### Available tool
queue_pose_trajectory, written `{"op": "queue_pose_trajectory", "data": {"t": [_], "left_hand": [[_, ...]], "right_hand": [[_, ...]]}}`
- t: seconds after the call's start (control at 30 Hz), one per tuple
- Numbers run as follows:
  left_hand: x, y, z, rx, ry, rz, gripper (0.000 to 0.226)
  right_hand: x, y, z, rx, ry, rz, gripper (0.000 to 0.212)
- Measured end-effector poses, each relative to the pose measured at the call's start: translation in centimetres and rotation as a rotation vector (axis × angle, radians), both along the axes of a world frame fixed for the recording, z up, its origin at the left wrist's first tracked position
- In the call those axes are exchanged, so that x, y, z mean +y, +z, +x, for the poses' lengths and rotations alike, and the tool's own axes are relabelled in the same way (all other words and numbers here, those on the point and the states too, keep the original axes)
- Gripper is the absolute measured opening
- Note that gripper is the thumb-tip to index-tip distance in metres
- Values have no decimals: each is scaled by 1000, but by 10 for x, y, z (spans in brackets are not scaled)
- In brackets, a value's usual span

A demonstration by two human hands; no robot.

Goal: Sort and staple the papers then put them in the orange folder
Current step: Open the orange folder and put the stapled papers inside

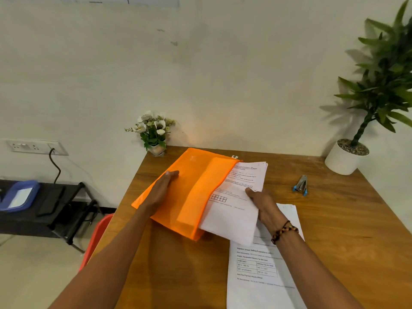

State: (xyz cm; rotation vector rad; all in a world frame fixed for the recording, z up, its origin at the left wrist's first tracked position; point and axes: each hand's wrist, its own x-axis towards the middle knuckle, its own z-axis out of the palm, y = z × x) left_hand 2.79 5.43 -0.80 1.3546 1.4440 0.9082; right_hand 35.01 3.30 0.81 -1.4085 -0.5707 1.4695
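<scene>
The orange folder is lifted off the wooden table, tilted, with its open side to the right. My left hand holds it from the left, fingers spread over its upper face. My right hand grips a bundle of printed papers, whose left part sits inside the folder's opening. The right part of the bundle sticks out. More printed sheets lie flat on the table below my right wrist. A small stapler with blue ends rests on the table to the right.
A small pot of white flowers stands at the table's back left corner. A tall green plant in a white pot occupies the back right corner. Left of the table are a red chair and a low black rack holding a blue case.
</scene>
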Motion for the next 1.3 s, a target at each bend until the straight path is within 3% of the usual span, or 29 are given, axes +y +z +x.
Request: {"op": "queue_pose_trajectory", "data": {"t": [0.1, 0.2, 0.27, 0.37, 0.47, 0.57, 0.67, 0.77, 0.93, 1.13, 1.3], "left_hand": [[-1, 1, 0, -23, -23, -2, 54], [0, 0, 0, -22, -22, 4, 55], [-1, 0, -1, -10, -18, 4, 59], [2, -2, -3, 2, -10, 14, 64], [6, -3, -3, 123, 37, 69, 41], [16, -11, -11, 453, 118, 229, 39], [20, -14, -18, 536, 172, 118, 52], [22, -12, -15, 501, 157, 122, 52], [19, 0, -4, 283, 163, 61, 45], [16, -1, -4, 256, 156, 50, 44], [16, -6, -6, 334, 128, 61, 48]], "right_hand": [[0, -8, -14, -58, -42, 23, 17], [-1, -18, -30, -384, -76, 67, 21], [-4, -22, -39, -467, -6, 113, 28], [-6, -19, -42, -302, 253, 127, 29], [-2, -6, -34, -137, 476, 35, 28], [4, 4, -27, -30, 520, -63, 27], [10, -1, -28, 19, 493, -86, 27], [11, -8, -38, 28, 419, -55, 32], [15, -15, -63, -6, 431, -58, 30], [16, -10, -87, 166, 299, -26, 22], [17, -1, -91, -23, 386, 49, 29]]}}
